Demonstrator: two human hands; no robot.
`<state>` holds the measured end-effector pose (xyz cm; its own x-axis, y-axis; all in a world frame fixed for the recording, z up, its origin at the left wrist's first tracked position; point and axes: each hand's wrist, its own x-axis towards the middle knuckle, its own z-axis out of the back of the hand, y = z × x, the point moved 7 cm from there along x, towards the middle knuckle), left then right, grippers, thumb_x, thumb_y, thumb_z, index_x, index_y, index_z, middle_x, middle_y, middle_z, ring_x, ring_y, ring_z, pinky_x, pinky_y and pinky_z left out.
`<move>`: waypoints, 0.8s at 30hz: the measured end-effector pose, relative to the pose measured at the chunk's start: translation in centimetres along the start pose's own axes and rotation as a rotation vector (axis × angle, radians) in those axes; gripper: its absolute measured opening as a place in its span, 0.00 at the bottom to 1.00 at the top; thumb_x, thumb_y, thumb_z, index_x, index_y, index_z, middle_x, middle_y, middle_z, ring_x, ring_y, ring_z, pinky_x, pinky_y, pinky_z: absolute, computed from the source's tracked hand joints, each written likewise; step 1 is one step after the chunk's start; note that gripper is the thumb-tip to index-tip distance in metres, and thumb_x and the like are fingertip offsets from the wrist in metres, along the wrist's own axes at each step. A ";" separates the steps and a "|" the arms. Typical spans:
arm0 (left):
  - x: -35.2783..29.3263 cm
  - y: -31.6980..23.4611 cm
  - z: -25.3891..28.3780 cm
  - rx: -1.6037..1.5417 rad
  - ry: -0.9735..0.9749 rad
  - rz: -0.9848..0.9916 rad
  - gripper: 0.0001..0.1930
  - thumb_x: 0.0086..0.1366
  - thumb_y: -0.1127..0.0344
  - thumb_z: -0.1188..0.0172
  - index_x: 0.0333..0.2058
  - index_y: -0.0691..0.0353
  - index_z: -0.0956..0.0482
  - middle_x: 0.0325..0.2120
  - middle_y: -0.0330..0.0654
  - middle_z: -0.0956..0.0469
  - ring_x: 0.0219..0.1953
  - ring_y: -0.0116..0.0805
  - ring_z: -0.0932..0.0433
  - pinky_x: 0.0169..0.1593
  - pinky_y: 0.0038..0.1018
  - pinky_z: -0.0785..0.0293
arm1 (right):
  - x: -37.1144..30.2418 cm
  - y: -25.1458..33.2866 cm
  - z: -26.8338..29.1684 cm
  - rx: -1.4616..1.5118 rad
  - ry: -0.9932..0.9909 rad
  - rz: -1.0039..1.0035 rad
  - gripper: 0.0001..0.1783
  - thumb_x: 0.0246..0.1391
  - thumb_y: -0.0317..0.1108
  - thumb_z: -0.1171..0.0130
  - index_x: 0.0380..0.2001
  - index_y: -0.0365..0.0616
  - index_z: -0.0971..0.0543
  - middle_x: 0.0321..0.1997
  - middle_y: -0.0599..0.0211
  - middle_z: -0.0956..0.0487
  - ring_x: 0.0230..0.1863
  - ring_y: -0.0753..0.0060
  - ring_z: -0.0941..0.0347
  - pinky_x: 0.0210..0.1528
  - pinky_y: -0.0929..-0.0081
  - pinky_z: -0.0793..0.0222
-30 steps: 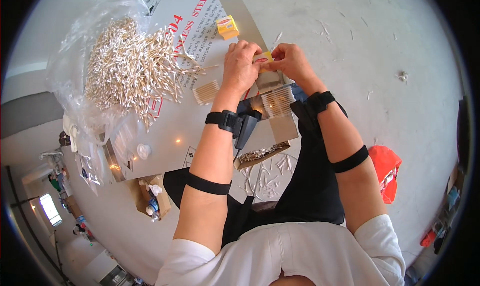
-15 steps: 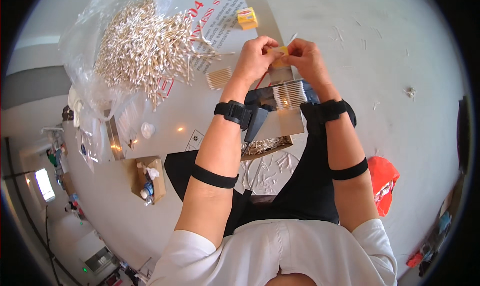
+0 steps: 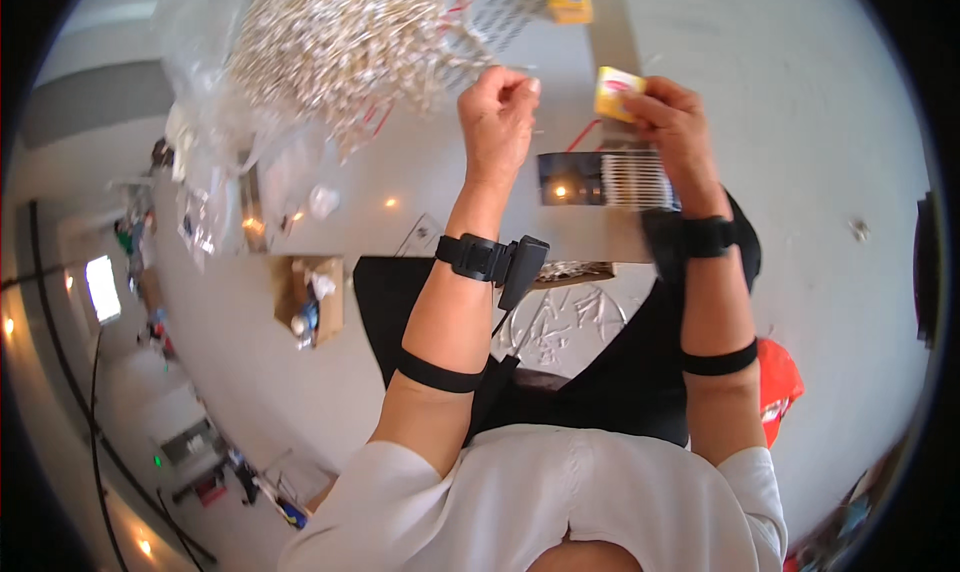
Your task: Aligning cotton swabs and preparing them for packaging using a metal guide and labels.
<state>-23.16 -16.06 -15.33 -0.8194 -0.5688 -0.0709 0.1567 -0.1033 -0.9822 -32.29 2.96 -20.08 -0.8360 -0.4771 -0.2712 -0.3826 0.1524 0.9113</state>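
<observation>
My right hand (image 3: 677,132) grips a small yellow box (image 3: 616,94) with a white and red label, pinched between thumb and fingers. Apart from it, to the left, my left hand (image 3: 498,122) has its fingers curled together; whether anything is in them is hidden. Below the right hand, a neat row of cotton swabs (image 3: 632,180) lies in a shiny metal holder (image 3: 570,179). Farther away stands a second yellow box (image 3: 570,2). A big heap of loose cotton swabs (image 3: 335,52) spreads beyond my left hand.
Around the heap lies a clear plastic bag (image 3: 195,82). A shallow box of swabs (image 3: 580,272) sits near my lap, partly hidden. To the left is a cardboard box (image 3: 332,302) with bottles inside; a red bag (image 3: 778,382) lies by my right elbow.
My hands have parted: the left let go of the yellow box and moved left, while the right carries the box rightward. The view has shifted, and the small swab row left of my hands is out of sight.
</observation>
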 end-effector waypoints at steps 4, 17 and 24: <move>-2.2 0.4 13.5 0.605 -0.452 -0.368 0.01 0.59 0.77 0.43 0.28 0.65 0.25 0.20 0.40 0.26 0.24 0.28 0.27 0.31 0.25 0.30 | -0.3 0.9 1.1 0.015 -0.056 0.025 0.05 0.53 0.30 0.37 0.29 0.39 0.20 0.20 0.79 0.30 0.20 0.90 0.40 0.22 0.89 0.48; -4.2 4.5 30.8 1.345 -0.518 -0.079 0.05 0.50 0.71 0.36 0.25 0.66 0.21 0.23 0.53 0.24 0.27 0.49 0.24 0.34 0.35 0.28 | -0.1 1.0 1.7 0.173 -0.111 0.031 0.05 0.53 0.28 0.38 0.25 0.43 0.23 0.19 0.80 0.33 0.20 0.91 0.44 0.22 0.88 0.52; -7.1 2.6 32.1 1.207 -0.577 -0.238 0.04 0.53 0.75 0.41 0.23 0.66 0.26 0.19 0.50 0.28 0.23 0.42 0.28 0.31 0.35 0.30 | 0.0 1.4 0.5 0.289 -0.054 0.029 0.08 0.56 0.29 0.39 0.24 0.43 0.25 0.19 0.80 0.32 0.20 0.90 0.40 0.20 0.89 0.49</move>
<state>0.78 -38.50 -11.78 -0.5952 -0.6642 0.4522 0.6705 -0.7207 -0.1761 -33.03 3.62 -18.93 -0.8651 -0.4234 -0.2690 -0.4475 0.4093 0.7951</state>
